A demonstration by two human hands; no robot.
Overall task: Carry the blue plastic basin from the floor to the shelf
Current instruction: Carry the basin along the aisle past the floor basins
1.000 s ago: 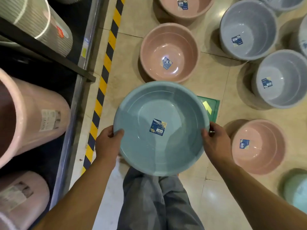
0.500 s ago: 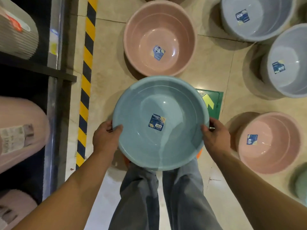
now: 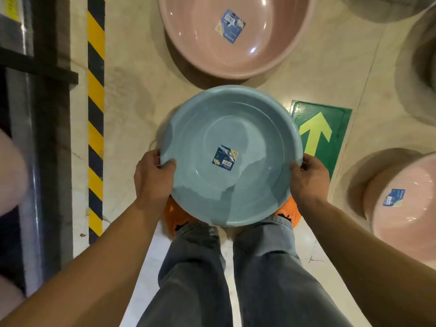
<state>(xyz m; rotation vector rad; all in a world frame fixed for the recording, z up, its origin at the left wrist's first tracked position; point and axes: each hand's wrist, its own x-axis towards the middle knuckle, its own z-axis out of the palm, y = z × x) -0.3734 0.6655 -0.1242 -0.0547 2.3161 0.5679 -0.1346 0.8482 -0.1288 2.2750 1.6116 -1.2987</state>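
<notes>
The blue plastic basin (image 3: 232,138) is round and shallow, with a dark label stuck at its centre. It hangs level above the floor in front of my legs. My left hand (image 3: 153,178) grips its left rim with the thumb over the edge. On the opposite side my right hand (image 3: 309,179) holds the right rim. The shelf (image 3: 35,67) runs down the left edge, a dark metal frame with pale pink tubs lying on it, mostly out of frame.
A pink basin (image 3: 236,34) sits on the tiles just beyond the blue one, another pink basin (image 3: 405,208) at the right. A yellow-black hazard stripe (image 3: 95,114) borders the shelf. A green arrow floor sign (image 3: 318,131) lies right of the basin.
The view has tilted further down and closer to the floor. The basin stays gripped by both hands, now lower over my feet, and the grey basins have left the frame.
</notes>
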